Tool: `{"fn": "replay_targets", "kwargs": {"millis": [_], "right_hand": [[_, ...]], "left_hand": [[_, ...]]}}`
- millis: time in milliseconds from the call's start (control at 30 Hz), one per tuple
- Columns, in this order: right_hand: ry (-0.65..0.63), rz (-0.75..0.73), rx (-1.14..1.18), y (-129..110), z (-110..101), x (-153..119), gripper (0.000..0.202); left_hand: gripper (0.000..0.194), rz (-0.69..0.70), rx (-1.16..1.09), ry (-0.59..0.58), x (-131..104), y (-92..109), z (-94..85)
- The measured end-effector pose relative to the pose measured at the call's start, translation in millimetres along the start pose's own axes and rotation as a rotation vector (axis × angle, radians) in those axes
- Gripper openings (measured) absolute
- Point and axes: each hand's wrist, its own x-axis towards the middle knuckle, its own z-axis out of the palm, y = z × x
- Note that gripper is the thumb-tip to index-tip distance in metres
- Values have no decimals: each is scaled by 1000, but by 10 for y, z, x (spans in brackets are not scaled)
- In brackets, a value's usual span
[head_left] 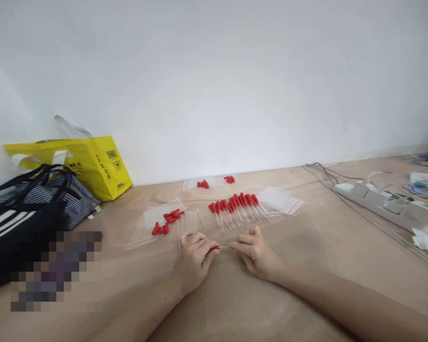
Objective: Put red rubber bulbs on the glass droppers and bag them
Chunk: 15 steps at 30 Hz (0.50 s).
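Observation:
Between finger and thumb, my left hand pinches a red rubber bulb, mostly hidden by the fingers. My right hand is closed on the far end of a thin clear tube, which runs level to the bulb. Whether the tube is inside the bulb cannot be made out. Just beyond my hands lies a row of droppers, red bulbs away from me and clear tubes towards me. Bare clear tubes lie beyond my left hand, with loose red bulbs beside them on a clear zip bag.
Another zip bag lies right of the droppers. More red bulbs lie near the wall. A yellow bag and a striped bag stand left. At right are a white power strip and cables. A blurred patch covers the lower left.

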Motion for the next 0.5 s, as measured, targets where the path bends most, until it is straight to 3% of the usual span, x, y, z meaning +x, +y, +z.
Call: {"fn": "replay_targets", "kwargs": {"millis": [500], "right_hand": [[36, -67, 9, -40, 17, 55, 22]], "left_hand": [[19, 64, 7, -24, 0, 32, 17]]}}
